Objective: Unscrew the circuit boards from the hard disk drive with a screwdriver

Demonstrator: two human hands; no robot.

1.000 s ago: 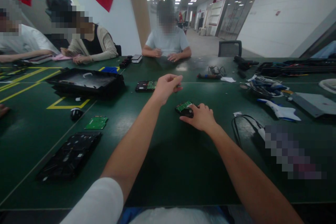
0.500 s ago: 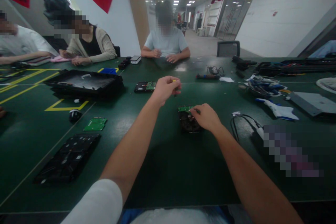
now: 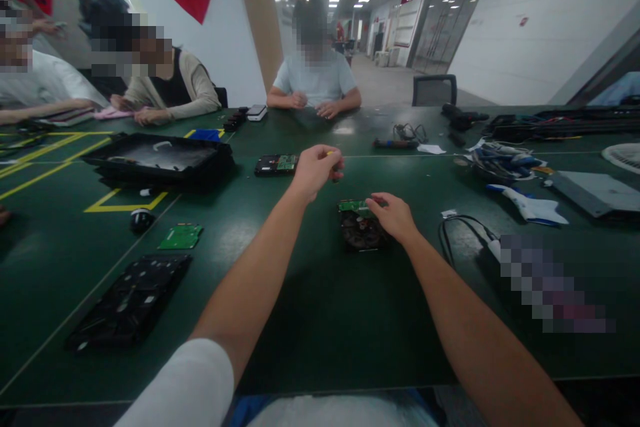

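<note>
Barely any travel since half a second back: the right hand [image 3: 395, 217] has eased a touch along the far end of the hard drive [image 3: 361, 227], which now lies flat on the green table [image 3: 310, 307] with more of its dark underside showing, where a second ago it was tipped up on edge. Fingertips rest on the drive's green circuit board [image 3: 353, 205], pressing down rather than pinching, so call that hand spread and flat on the part. Left hand [image 3: 315, 170] hovers just beyond and above the drive, fist closed round a small tool with a yellow tip [image 3: 330, 154] poking out between thumb and forefinger; likely a little screwdriver, though it's too small to be sure. To do this well, I'd say keep the right hand weighting the drive so it can't skate, and bring the tool straight down, square to the board. Off to the left sit a loose green board [image 3: 181, 236], a black tray [image 3: 157, 159] and a second drive [image 3: 277, 164], well clear
</note>
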